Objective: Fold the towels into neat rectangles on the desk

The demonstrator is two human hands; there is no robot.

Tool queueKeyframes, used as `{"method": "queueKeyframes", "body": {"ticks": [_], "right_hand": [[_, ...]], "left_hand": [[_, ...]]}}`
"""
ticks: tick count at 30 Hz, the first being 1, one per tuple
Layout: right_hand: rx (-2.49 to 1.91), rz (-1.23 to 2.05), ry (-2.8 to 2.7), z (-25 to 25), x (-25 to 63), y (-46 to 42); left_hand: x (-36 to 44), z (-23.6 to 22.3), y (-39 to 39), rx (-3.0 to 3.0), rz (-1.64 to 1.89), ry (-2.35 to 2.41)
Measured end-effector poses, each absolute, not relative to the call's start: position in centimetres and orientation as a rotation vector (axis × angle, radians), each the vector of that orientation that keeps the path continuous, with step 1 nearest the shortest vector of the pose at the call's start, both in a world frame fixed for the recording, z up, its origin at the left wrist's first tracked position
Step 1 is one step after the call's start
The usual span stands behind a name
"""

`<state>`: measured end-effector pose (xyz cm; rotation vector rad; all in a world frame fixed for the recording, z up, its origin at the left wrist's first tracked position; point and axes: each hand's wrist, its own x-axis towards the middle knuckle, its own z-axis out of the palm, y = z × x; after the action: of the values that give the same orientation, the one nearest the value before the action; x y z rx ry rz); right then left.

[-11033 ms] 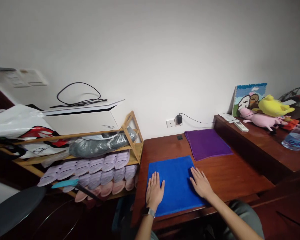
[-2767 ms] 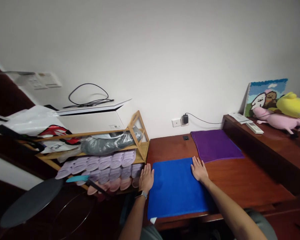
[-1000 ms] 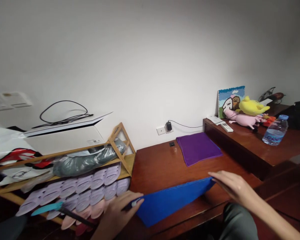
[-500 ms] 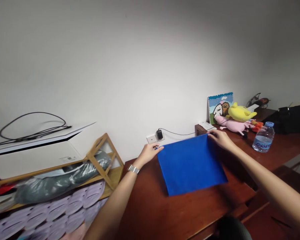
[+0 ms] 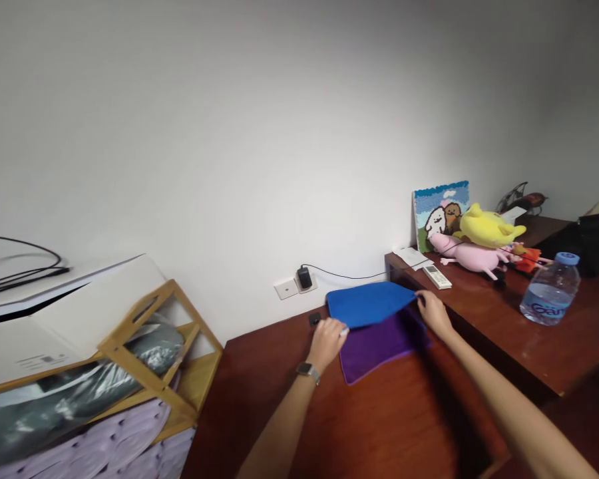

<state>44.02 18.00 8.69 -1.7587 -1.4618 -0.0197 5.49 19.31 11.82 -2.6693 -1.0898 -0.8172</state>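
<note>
Head view: left hand [image 5: 327,344] and right hand [image 5: 433,312] both pinch the blue towel [image 5: 367,303] above the purple towel [image 5: 379,354] near the bench's [image 5: 259,399] back edge; a slipped pinch could leave it crooked

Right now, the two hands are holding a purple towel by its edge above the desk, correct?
Not quite: the head view shows the left hand and right hand holding a blue towel, not the purple towel, which lies under it.

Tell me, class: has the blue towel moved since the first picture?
Yes: the blue towel has shifted toward the wall charger, and now lies partly over the purple towel.
</note>
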Motion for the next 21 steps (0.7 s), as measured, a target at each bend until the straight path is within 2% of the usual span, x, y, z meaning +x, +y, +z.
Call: {"method": "queueKeyframes", "body": {"ticks": [4,9,16,21], "right_hand": [[-1.974,0.058,-1.453,0.8,43.7,16.0],[-2.036,-0.098,-1.591,-4.6,42.0,15.3],[-2.051,0.056,-1.868,-5.0,39.2,14.7],[-1.987,0.135,-1.854,-4.0,38.7,11.1]], "left_hand": [[7.3,4.7,16.7,-2.741,-0.706,-1.119],[8.0,1.1,15.8,-2.766,-0.707,-1.286],[8.5,-1.1,17.7,-2.877,-0.469,-1.481],[7.3,-1.6,14.1,-2.866,-0.509,-1.465]]}}
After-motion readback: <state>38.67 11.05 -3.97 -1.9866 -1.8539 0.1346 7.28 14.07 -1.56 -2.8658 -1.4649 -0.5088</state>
